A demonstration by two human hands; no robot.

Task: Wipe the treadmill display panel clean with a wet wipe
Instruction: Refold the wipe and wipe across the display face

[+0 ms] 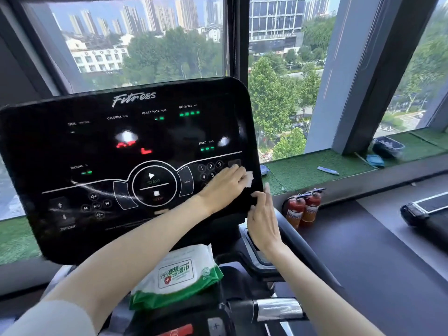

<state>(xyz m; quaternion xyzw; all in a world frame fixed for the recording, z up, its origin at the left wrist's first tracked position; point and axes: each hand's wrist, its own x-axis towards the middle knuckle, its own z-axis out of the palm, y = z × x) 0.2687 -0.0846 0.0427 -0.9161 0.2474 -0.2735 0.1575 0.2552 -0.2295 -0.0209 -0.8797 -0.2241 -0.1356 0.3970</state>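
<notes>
While lying low centre, one green-and-white wet-wipe pack [178, 277]. Above, right hand [263, 221] pinching display panel [126, 166] edge; left hand [224, 185] pressing one wet wipe [249, 178] flat, mid-right. Beyond, right, two fire extinguishers [303, 209].

We're reading "Fitness" in slanted white script across the top of the treadmill display panel [131, 151]. Under it we're making out TIME, CALORIES kcal, HEART RATE bpm and DISTANCE km, then SPEED km/h lower right and INCLINE on the left and again bottom left. The round centre button is showing START over STOP. Keypad digits 1, 2, 3, 4, 5 are peeking out beside our left hand [224, 184]. The wet wipe pack [177, 277] is carrying a green Chinese label we're not managing to read properly.
</notes>
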